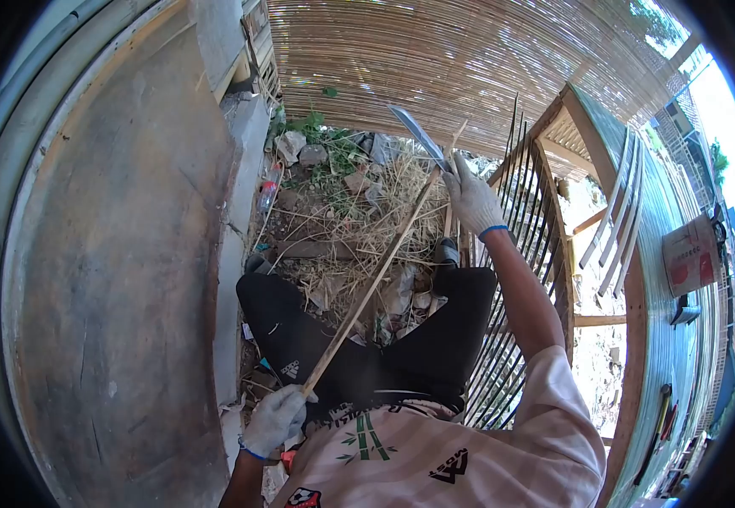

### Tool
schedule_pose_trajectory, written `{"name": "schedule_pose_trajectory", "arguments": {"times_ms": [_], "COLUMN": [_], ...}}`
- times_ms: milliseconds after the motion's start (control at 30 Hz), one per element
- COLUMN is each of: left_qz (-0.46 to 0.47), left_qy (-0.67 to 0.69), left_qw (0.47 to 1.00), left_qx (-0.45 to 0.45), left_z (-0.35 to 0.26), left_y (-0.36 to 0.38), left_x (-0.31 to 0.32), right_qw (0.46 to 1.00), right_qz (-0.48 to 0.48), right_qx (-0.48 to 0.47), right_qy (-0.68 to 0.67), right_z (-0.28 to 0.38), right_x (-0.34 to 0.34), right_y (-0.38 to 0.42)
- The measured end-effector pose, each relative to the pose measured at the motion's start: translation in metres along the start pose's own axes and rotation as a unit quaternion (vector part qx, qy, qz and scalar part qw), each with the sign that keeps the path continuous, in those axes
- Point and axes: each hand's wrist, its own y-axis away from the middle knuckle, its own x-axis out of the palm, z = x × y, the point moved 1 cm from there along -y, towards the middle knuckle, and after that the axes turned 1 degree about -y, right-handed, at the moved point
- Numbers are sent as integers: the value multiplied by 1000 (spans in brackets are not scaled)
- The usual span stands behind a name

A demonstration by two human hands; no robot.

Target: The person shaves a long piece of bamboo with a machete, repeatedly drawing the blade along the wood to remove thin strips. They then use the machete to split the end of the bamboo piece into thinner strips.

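Observation:
A long split strip of wood or bamboo (376, 281) runs diagonally from my lap up past my knees. My left hand (275, 420), in a pale work glove with a blue cuff, is closed round its lower end. Near the strip's upper end is my right hand (472, 198), gloved the same way and closed on a knife. The knife's blade (418, 134) points up and left, its base touching or very near the strip. The knife's handle is hidden in the glove.
Dry shavings, weeds and stones (367, 182) cover the ground between my feet. A large brown board (118, 254) stands at left. At right are a wooden frame with slats (560, 229), curved strips (624, 212), a bucket (690, 256) and hand tools (663, 423).

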Motion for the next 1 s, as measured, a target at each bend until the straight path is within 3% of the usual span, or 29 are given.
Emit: {"name": "schedule_pose_trajectory", "arguments": {"times_ms": [100, 233, 367, 433, 567, 633, 700, 767, 867, 967, 1000], "left_qz": [-15, -90, -112, -161, -145, -132, -121, -149, -167, -170, -155], "left_qy": [1, -47, -102, -183, -185, -175, -175, -203, -242, -242, -222], "left_qw": [999, 984, 974, 934, 946, 942, 948, 925, 909, 905, 924], "left_qx": [29, 144, 171, 263, 223, 255, 235, 284, 296, 306, 271], "left_z": [-3, -33, -63, -65, -58, -53, -59, -68, -66, -69, -71], "left_y": [-21, -82, -119, -128, -110, -111, -116, -122, -131, -125, -116], "left_x": [13, 50, 64, 64, 64, 66, 66, 71, 65, 64, 66], "right_qw": [998, 968, 931, 939, 959, 963, 956, 934, 927, 933, 946], "right_qz": [51, 181, 250, 228, 202, 161, 181, 234, 273, 236, 210], "right_qx": [-6, -149, -258, -249, -178, -208, -217, -261, -247, -266, -240], "right_qy": [-25, -88, -63, -61, -90, -63, -72, -76, -70, -57, -62], "right_z": [38, 96, 129, 125, 104, 105, 112, 122, 131, 130, 128], "right_x": [-12, -16, -10, -6, -12, -14, -16, -12, -14, -8, -7], "right_y": [34, 102, 146, 141, 111, 119, 134, 154, 159, 152, 147]}}
